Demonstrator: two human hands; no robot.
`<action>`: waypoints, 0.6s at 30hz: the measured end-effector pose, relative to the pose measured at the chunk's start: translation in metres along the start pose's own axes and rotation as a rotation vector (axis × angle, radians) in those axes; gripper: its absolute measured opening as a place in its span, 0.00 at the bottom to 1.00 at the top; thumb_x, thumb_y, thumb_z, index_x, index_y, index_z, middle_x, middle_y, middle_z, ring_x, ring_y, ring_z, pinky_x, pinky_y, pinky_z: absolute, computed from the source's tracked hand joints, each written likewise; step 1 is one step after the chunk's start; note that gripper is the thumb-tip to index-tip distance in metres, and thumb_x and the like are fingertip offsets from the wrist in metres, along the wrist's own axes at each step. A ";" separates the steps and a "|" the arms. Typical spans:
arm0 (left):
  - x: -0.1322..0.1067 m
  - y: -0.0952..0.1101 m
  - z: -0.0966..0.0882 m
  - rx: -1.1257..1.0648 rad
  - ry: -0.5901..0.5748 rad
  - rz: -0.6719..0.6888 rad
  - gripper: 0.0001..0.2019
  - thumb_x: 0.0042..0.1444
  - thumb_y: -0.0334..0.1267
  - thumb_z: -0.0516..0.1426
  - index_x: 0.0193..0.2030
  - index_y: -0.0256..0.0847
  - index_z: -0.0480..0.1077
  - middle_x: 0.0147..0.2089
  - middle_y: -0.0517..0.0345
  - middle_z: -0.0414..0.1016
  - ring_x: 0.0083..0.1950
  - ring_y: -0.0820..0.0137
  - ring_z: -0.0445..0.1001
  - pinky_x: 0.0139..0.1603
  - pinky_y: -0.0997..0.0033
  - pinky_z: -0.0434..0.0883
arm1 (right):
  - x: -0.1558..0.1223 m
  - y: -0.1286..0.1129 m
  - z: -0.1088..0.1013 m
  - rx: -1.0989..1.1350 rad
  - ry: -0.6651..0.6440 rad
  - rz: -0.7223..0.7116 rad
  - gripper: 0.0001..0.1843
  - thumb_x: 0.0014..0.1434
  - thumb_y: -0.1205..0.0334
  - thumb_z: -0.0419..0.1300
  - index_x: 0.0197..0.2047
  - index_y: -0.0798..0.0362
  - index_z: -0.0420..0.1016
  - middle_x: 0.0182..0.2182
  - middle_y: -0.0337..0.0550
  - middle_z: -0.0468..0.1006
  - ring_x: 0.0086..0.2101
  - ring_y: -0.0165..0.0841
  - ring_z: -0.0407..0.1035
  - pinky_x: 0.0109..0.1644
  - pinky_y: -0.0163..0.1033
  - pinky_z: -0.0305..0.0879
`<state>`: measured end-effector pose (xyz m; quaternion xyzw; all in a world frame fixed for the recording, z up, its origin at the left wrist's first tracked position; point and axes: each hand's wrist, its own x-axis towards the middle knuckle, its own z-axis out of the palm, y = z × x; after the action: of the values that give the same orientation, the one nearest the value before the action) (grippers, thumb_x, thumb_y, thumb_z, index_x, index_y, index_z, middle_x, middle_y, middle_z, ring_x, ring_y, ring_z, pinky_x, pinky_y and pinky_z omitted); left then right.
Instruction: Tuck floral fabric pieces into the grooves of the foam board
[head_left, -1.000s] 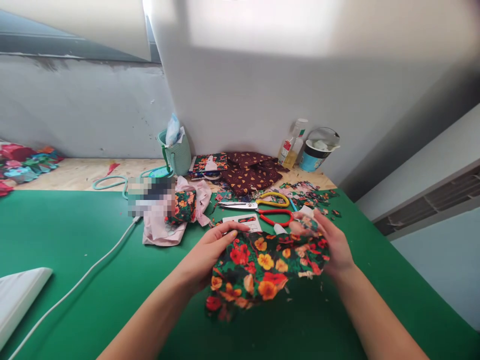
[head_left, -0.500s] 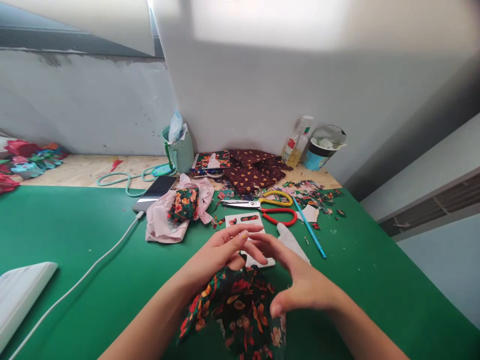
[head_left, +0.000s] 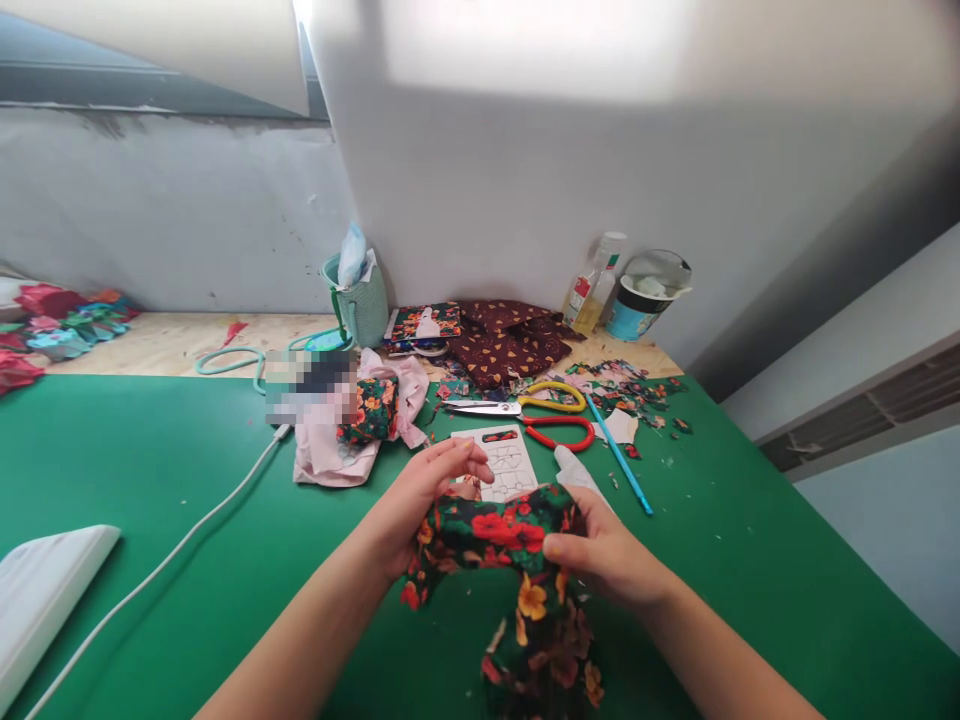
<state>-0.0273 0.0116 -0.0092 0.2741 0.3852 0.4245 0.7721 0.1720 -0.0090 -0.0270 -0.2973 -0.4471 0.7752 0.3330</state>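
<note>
A dark green cloth with red and orange flowers (head_left: 495,535) stretches between my hands over the table, its right part hanging down toward the near edge. My left hand (head_left: 427,490) has the cloth's left end against its palm and lower fingers, which are partly hidden behind the fabric. Its upper fingers reach out above the cloth. On the other side, my right hand (head_left: 611,550) pinches the cloth with the thumb in front and the fingers behind. Just beyond lies a white template card (head_left: 510,460) with cut-out shapes, partly covered by my left fingers and the cloth.
Scissors (head_left: 559,432) with one yellow and one red handle lie behind the card, beside a blue pencil (head_left: 619,455). Fabric scraps (head_left: 630,385), a bottle (head_left: 595,285) and a paper tub (head_left: 637,310) stand farther back. Pink cloth (head_left: 330,460) and a white cable (head_left: 217,510) are leftward.
My right hand has closed on the floral cloth. The cloth has been lifted and spread between both hands, and my hands have moved apart, uncovering more of the card.
</note>
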 end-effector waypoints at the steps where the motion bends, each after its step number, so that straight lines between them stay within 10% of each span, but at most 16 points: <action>1: 0.000 0.000 -0.001 -0.037 -0.006 -0.052 0.14 0.52 0.45 0.63 0.35 0.36 0.70 0.31 0.59 0.73 0.23 0.80 0.68 0.23 0.82 0.64 | -0.001 -0.001 0.000 0.078 0.016 -0.011 0.18 0.44 0.55 0.70 0.40 0.50 0.77 0.31 0.41 0.81 0.32 0.34 0.76 0.41 0.40 0.71; 7: -0.005 0.000 -0.008 -0.127 -0.199 -0.360 0.24 0.50 0.58 0.58 0.30 0.32 0.73 0.22 0.56 0.72 0.17 0.77 0.66 0.18 0.79 0.61 | -0.006 -0.004 0.000 0.224 0.135 -0.055 0.24 0.40 0.56 0.68 0.43 0.51 0.76 0.37 0.48 0.82 0.39 0.45 0.77 0.44 0.48 0.72; 13: -0.009 -0.002 0.000 -0.051 -0.173 -0.015 0.13 0.41 0.35 0.68 0.36 0.34 0.76 0.34 0.54 0.78 0.35 0.69 0.76 0.40 0.75 0.70 | -0.009 -0.004 -0.006 0.170 0.005 -0.022 0.39 0.39 0.55 0.69 0.56 0.53 0.69 0.50 0.53 0.77 0.51 0.51 0.70 0.56 0.57 0.61; 18: -0.005 -0.002 0.003 -0.124 -0.078 0.180 0.09 0.48 0.35 0.66 0.36 0.35 0.75 0.34 0.55 0.78 0.36 0.71 0.77 0.42 0.74 0.73 | -0.007 -0.005 -0.007 0.018 -0.167 -0.056 0.50 0.41 0.53 0.70 0.65 0.52 0.57 0.56 0.54 0.71 0.55 0.51 0.66 0.60 0.59 0.55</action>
<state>-0.0254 0.0063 -0.0075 0.2756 0.3020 0.5041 0.7607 0.1832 -0.0091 -0.0242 -0.2159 -0.4745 0.7916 0.3187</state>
